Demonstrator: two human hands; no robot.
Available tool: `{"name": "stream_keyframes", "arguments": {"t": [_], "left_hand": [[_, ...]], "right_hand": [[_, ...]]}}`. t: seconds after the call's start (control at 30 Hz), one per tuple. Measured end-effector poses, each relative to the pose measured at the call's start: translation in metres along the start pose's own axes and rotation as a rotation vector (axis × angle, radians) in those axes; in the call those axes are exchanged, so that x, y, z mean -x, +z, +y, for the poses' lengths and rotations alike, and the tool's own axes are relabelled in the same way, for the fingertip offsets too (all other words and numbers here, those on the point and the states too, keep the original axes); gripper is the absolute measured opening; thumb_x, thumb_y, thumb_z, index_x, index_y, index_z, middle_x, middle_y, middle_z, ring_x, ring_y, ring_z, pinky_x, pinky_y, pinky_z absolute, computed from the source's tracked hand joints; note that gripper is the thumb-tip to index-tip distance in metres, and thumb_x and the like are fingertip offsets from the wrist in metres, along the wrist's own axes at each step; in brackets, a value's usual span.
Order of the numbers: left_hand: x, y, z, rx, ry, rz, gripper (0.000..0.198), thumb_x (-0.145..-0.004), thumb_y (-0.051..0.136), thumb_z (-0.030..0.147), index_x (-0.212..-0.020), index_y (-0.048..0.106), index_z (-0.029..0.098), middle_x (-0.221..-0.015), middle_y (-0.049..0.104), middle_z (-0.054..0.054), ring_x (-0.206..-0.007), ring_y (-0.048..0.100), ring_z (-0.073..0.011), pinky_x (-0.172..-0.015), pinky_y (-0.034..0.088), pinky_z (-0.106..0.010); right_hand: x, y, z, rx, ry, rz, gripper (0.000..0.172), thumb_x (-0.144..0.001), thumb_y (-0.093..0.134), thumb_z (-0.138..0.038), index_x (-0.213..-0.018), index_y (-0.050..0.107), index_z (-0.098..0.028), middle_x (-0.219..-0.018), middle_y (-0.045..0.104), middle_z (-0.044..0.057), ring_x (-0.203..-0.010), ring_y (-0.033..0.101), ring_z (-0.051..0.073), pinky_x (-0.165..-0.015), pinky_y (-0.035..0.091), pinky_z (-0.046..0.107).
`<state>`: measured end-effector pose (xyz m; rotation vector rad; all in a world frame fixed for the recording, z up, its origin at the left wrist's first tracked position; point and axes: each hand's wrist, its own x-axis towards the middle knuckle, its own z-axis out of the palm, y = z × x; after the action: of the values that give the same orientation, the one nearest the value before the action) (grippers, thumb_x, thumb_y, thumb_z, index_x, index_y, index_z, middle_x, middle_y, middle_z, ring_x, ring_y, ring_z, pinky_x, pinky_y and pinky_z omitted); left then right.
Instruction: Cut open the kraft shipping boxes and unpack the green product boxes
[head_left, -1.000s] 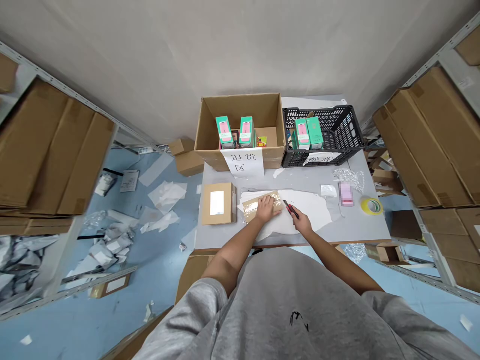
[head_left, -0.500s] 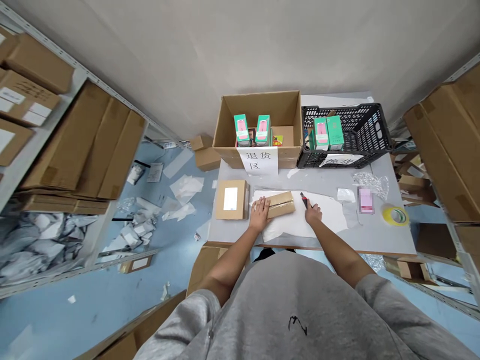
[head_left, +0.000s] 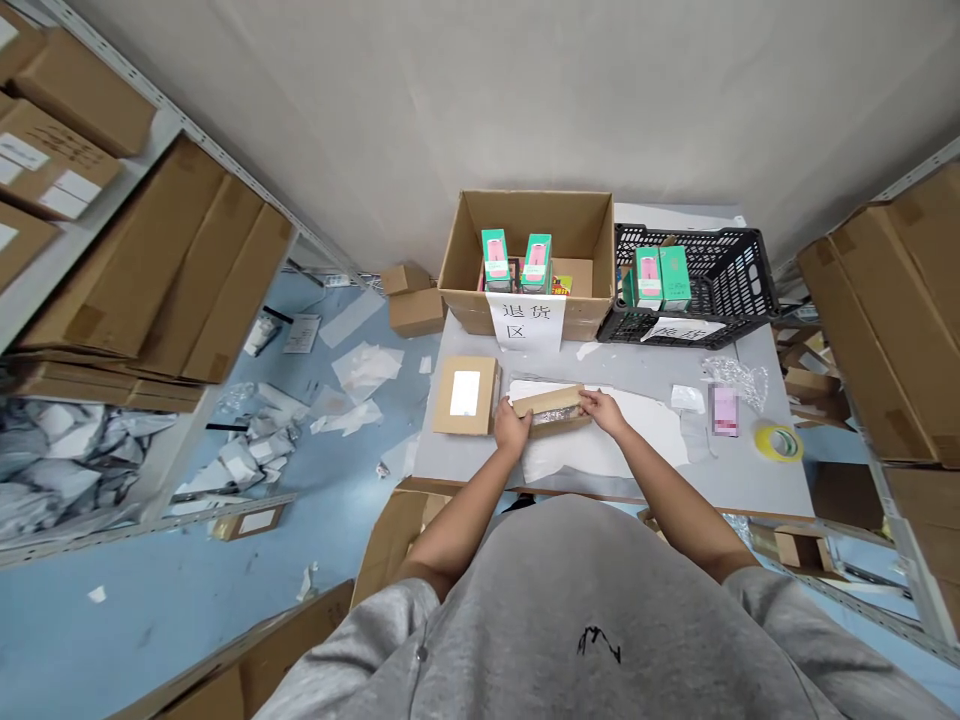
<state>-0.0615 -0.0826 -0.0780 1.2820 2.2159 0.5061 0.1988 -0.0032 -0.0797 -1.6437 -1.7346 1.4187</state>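
Observation:
A small cardboard box [head_left: 553, 399] lies on a white sheet [head_left: 645, 432] on the table, its top parted along the middle. Clear, shiny wrapping [head_left: 556, 415] shows in the gap. At the box's left end, my left hand [head_left: 513, 430] grips the edge, thumb on top. My right hand [head_left: 603, 411] pinches the right end with fingers closed. A dark tip shows just beyond the right fingers; I cannot make out whether it is the utility knife. Left of my left hand sits a closed carton [head_left: 463, 397] with a white label.
Behind are a large open carton [head_left: 465, 313] and a black plastic crate [head_left: 739, 325], both holding green-and-pink boxes. To the right lie crumpled clear wrap [head_left: 739, 380], a pink item [head_left: 725, 410] and a yellow tape roll [head_left: 778, 443]. Shelves with cartons flank the table [head_left: 757, 480].
My right hand has moved left from the sheet onto the box's right end; the utility knife it held no longer shows clearly. The box top has been opened, exposing the wrapping.

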Motion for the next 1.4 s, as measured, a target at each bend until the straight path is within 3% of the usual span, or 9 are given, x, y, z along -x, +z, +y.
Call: {"name": "stream_keyframes", "arguments": {"t": [0.17, 0.33, 0.47, 0.6, 0.8, 0.97, 1.1, 1.2, 1.4], "left_hand": [[-0.020, -0.011, 0.014, 0.032, -0.002, -0.063, 0.052, -0.099, 0.076, 0.034, -0.145, 0.054, 0.020, -0.134, 0.073, -0.017, -0.123, 0.071, -0.0317, -0.106, 0.055, -0.042], [-0.025, -0.021, 0.022, -0.127, 0.252, -0.197, 0.041, -0.090, 0.077, 0.018, -0.129, 0.064, 0.022, -0.152, 0.062, -0.018, -0.144, 0.058, -0.0328, -0.116, 0.049, -0.044], [-0.024, -0.023, 0.025, -0.296, 0.321, -0.220, 0.073, -0.086, 0.087, 0.029, -0.152, 0.056, 0.021, -0.175, 0.040, -0.020, -0.164, 0.035, -0.0400, -0.129, 0.038, -0.051], [-0.029, -0.021, 0.034, -0.371, 0.134, -0.301, 0.101, -0.087, 0.087, 0.036, -0.172, 0.036, 0.015, -0.168, 0.046, -0.028, -0.153, 0.051, -0.0446, -0.121, 0.047, -0.048], [-0.034, -0.026, 0.027, -0.321, 0.151, -0.319, 0.084, -0.094, 0.069, 0.025, -0.172, 0.040, 0.013, -0.155, 0.061, -0.027, -0.138, 0.066, -0.0400, -0.115, 0.053, -0.045], [-0.032, -0.031, 0.000, -0.035, 0.142, -0.222, 0.064, -0.106, 0.053, 0.024, -0.169, 0.050, 0.017, -0.136, 0.075, -0.020, -0.128, 0.074, -0.0355, -0.111, 0.057, -0.044], [-0.024, -0.034, -0.014, -0.006, 0.196, -0.117, 0.079, -0.103, 0.051, 0.016, -0.180, 0.031, 0.019, -0.163, 0.059, -0.020, -0.144, 0.064, -0.0328, -0.121, 0.053, -0.046], [-0.022, -0.038, -0.015, -0.123, 0.324, -0.047, 0.076, -0.102, 0.055, 0.013, -0.176, 0.040, 0.020, -0.173, 0.047, -0.020, -0.161, 0.045, -0.0373, -0.132, 0.040, -0.055], [-0.033, -0.044, -0.018, -0.225, 0.673, -0.307, 0.065, -0.101, 0.068, 0.027, -0.165, 0.054, 0.023, -0.167, 0.055, -0.021, -0.162, 0.044, -0.0353, -0.134, 0.034, -0.055]], "right_hand": [[0.009, -0.006, -0.005, 0.147, -0.181, -0.033, 0.060, -0.080, 0.078, -0.018, -0.139, 0.072, -0.022, -0.139, 0.078, 0.012, -0.129, 0.073, 0.031, -0.117, 0.053, 0.050], [0.017, 0.002, -0.013, 0.507, -0.272, -0.156, 0.084, -0.082, 0.083, -0.021, -0.162, 0.058, -0.028, -0.188, 0.023, 0.011, -0.176, 0.014, 0.036, -0.137, 0.023, 0.062], [0.016, 0.029, -0.017, 0.643, -0.164, -0.051, 0.099, -0.089, 0.076, -0.023, -0.178, 0.034, -0.025, -0.190, 0.011, 0.013, -0.176, 0.008, 0.036, -0.138, 0.015, 0.067], [0.008, 0.051, -0.021, 0.642, -0.091, 0.087, 0.097, -0.087, 0.077, -0.020, -0.176, 0.037, -0.022, -0.190, 0.013, 0.014, -0.176, 0.012, 0.036, -0.138, 0.021, 0.064], [0.017, 0.033, -0.011, 0.525, -0.118, 0.165, 0.088, -0.085, 0.059, -0.006, -0.172, 0.046, -0.013, -0.188, 0.026, 0.012, -0.173, 0.026, 0.027, -0.141, 0.027, 0.040], [0.032, 0.011, 0.004, 0.581, -0.076, 0.219, 0.087, -0.091, 0.061, -0.016, -0.176, 0.041, -0.016, -0.189, 0.020, 0.008, -0.177, 0.005, 0.036, -0.143, 0.011, 0.058], [0.033, 0.008, 0.013, 0.573, -0.062, 0.184, 0.091, -0.096, 0.061, -0.028, -0.182, 0.029, -0.026, -0.189, 0.022, 0.006, -0.177, 0.006, 0.035, -0.142, 0.003, 0.064], [0.028, 0.009, 0.015, 0.528, 0.014, 0.107, 0.086, -0.106, 0.050, -0.047, -0.182, 0.024, -0.017, -0.188, 0.019, 0.015, -0.176, 0.011, 0.038, -0.140, 0.010, 0.064], [0.026, 0.013, 0.012, 0.674, 0.120, -0.075, 0.151, -0.079, 0.075, -0.090, -0.181, 0.004, -0.003, -0.186, -0.011, 0.029, -0.174, -0.015, 0.045, -0.138, -0.007, 0.064]]}}
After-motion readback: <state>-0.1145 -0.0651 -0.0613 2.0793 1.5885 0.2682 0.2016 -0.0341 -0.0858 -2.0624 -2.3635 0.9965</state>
